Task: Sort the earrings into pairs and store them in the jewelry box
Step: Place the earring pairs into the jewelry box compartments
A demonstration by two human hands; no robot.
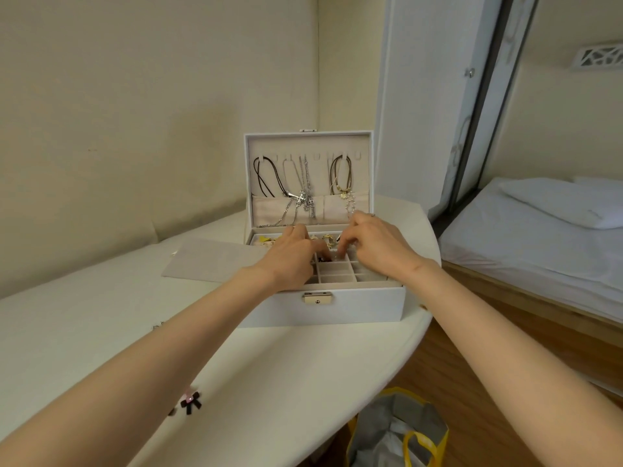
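The box sits mid-frame on the table, its lid upright behind, with necklaces hanging inside the lid. A mat lies just left of the box. A bow lies on the table at lower left. A bag stands at bottom centre, before the table. A bed with a pillow is at right.

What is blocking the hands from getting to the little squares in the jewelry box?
Nothing visible. The lid of the jewelry box stands open, and the left hand and right hand are right over the compartments. The necklaces hang on the lid, behind the hands.
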